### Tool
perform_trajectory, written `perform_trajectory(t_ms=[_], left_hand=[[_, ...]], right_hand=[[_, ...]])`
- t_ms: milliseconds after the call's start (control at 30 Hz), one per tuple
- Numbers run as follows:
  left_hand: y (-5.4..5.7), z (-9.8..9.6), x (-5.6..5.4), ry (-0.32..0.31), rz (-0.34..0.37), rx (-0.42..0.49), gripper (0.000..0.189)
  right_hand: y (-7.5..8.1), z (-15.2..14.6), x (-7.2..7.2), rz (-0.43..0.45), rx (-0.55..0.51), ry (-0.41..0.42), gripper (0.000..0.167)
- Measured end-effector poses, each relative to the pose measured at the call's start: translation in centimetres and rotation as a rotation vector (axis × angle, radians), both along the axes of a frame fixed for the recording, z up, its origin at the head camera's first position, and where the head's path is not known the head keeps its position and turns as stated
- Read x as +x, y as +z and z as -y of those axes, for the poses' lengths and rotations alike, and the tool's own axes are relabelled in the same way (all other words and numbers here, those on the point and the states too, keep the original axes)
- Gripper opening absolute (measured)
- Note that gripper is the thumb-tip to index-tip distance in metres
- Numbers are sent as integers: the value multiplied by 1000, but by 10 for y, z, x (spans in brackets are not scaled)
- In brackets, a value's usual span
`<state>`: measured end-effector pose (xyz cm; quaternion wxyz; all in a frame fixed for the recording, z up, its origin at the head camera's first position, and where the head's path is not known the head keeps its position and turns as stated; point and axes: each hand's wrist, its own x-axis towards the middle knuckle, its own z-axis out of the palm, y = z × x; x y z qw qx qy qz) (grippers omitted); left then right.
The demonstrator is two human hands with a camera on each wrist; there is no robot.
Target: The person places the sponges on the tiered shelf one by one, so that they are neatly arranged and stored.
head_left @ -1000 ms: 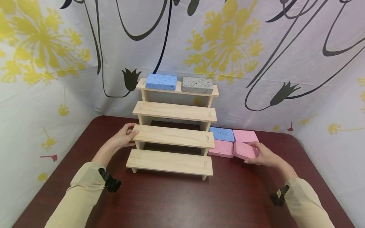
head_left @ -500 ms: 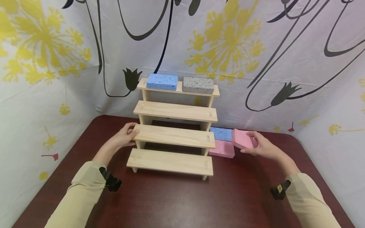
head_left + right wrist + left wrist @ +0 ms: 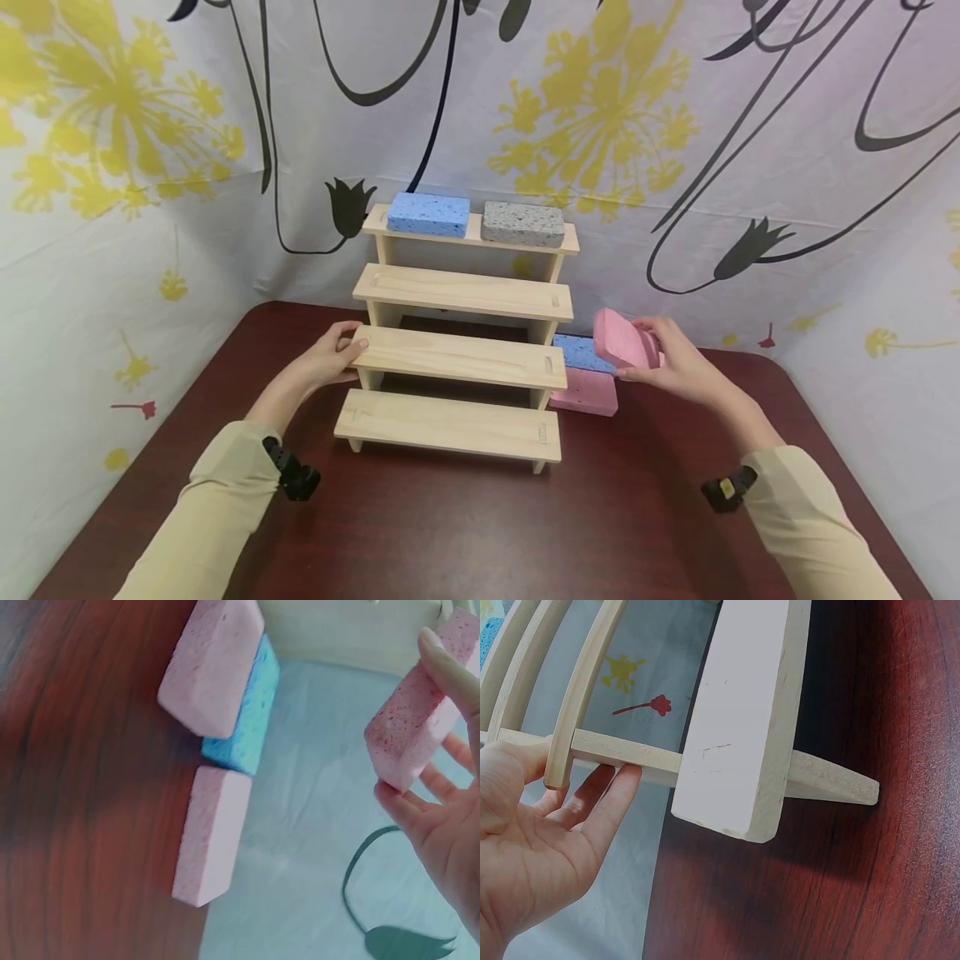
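Observation:
My right hand (image 3: pixel 681 360) pinches a pink sponge (image 3: pixel 619 340) between thumb and fingers, tilted and raised off the table. The right wrist view shows this pink sponge (image 3: pixel 412 720) apart from the ones below. My left hand (image 3: pixel 326 358) grips the left end of a wooden stepped shelf (image 3: pixel 457 354) at its second step from the bottom. In the left wrist view, the fingers (image 3: pixel 615 802) reach the frame under that step. A blue sponge (image 3: pixel 429 215) and a grey speckled sponge (image 3: pixel 523 224) lie side by side on the top step.
Right of the shelf, a blue sponge (image 3: pixel 579 353) and a pink sponge (image 3: pixel 587 392) lie on the dark red table (image 3: pixel 420 533). Another pink sponge (image 3: pixel 212 836) beside them is mostly hidden in the head view. A flower-patterned cloth (image 3: pixel 450 125) surrounds the table.
My right hand has lifted the pink sponge from among the others, moving it up and to the left while tilting it. The left hand keeps its grip on the shelf.

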<state>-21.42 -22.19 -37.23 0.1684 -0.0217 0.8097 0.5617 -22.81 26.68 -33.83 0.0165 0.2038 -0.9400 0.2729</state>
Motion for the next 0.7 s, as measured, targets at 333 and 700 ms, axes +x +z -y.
perform_trajectory(t_ms=[333,700], left_hand=[[1,0,-1,1,-2,6,59],[0,-2,2,16,7,5,60]], right_hand=[[18,32,-3,-155,-56,41,76],[28,71,-11,-199,-66,57,73]])
